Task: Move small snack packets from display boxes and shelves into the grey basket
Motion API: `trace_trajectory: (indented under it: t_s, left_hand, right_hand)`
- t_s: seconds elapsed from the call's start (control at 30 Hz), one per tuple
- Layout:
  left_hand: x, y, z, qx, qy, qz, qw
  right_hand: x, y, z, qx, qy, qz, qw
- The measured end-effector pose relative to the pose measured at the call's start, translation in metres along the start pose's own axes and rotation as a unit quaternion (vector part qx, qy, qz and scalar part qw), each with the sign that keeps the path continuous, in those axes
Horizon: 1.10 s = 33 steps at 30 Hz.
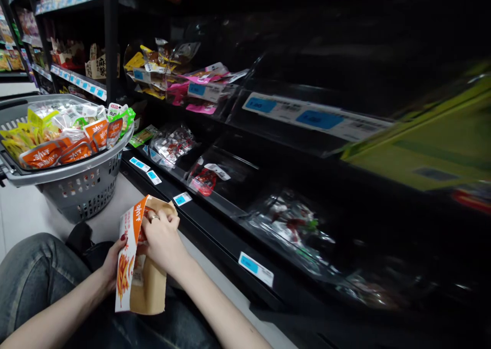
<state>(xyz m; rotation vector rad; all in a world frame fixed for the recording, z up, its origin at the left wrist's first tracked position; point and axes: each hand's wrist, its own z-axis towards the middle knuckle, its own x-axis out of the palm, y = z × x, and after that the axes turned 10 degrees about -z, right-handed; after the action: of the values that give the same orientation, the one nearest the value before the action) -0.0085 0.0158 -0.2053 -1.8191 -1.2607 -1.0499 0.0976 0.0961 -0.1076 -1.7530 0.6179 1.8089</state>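
A small open cardboard box (149,293), white and orange outside and plain brown inside, is tilted over my lap. My left hand (114,259) grips its printed left side, thumb on the outer face. Into the box's far end reaches my right hand (163,234), a ring on one finger, its fingers curled. Reddish packaging shows beside those fingers, but what they hold is hidden. Left of the box stands a grey shopping basket (86,185) heaped with orange snack packets (72,147), along with yellow and green ones.
Black shelving (215,236) runs along the right with clear bins of packaged snacks (174,144) and blue-and-white price labels (256,269). A blurred yellow-green package (425,139) juts out at the far right. My bent knee (42,272) is at the lower left.
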Motion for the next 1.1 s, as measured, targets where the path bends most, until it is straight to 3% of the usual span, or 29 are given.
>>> trace_trajectory:
  t_s: [0.13, 0.3, 0.4, 0.5, 0.57, 0.67, 0.77, 0.83, 0.87, 1.0, 1.03, 1.1]
  left_hand:
    - [0.0, -0.002, 0.0, 0.021, 0.047, -0.034, 0.998]
    - [-0.005, -0.004, 0.002, -0.003, 0.061, -0.054, 0.997]
    - [-0.008, -0.002, 0.001, -0.033, 0.049, -0.044, 0.997]
    - [-0.008, -0.001, 0.0, -0.039, 0.041, -0.04, 0.998]
    - [-0.008, -0.001, -0.001, -0.036, 0.038, -0.046, 0.998]
    - [-0.007, -0.002, -0.002, -0.056, 0.024, -0.047, 0.997]
    - [-0.006, -0.003, -0.003, -0.066, 0.018, -0.048, 0.997]
    - [-0.005, -0.002, -0.004, -0.068, 0.025, -0.048, 0.996]
    - [-0.004, -0.001, -0.004, -0.069, 0.031, -0.045, 0.996]
    - [-0.005, 0.006, -0.001, -0.054, 0.042, -0.025, 0.997]
    - [-0.006, 0.007, 0.002, -0.045, 0.038, -0.022, 0.998]
    - [-0.008, 0.009, 0.007, -0.023, 0.04, -0.016, 0.999]
  right_hand:
    - [-0.028, -0.013, -0.009, 0.023, -0.035, 0.144, 0.989]
    - [-0.061, -0.037, -0.028, 0.17, -0.127, 0.384, 0.899]
    - [-0.057, -0.047, -0.031, 0.152, -0.12, 0.547, 0.815]
    - [-0.046, -0.05, -0.028, 0.098, -0.085, 0.709, 0.693]
    - [-0.039, -0.049, -0.025, 0.079, -0.091, 0.77, 0.626]
    - [-0.033, -0.048, -0.024, 0.088, -0.117, 0.818, 0.556]
    - [-0.032, -0.048, -0.027, 0.08, -0.116, 0.847, 0.513]
    - [-0.035, -0.048, -0.029, 0.072, -0.125, 0.841, 0.521]
    - [-0.037, -0.049, -0.03, 0.071, -0.135, 0.823, 0.547]
    - [-0.053, -0.053, -0.032, 0.103, -0.204, 0.613, 0.756]
    - [-0.059, -0.055, -0.029, 0.121, -0.233, 0.558, 0.787]
    - [-0.075, -0.059, -0.018, 0.155, -0.302, 0.493, 0.801]
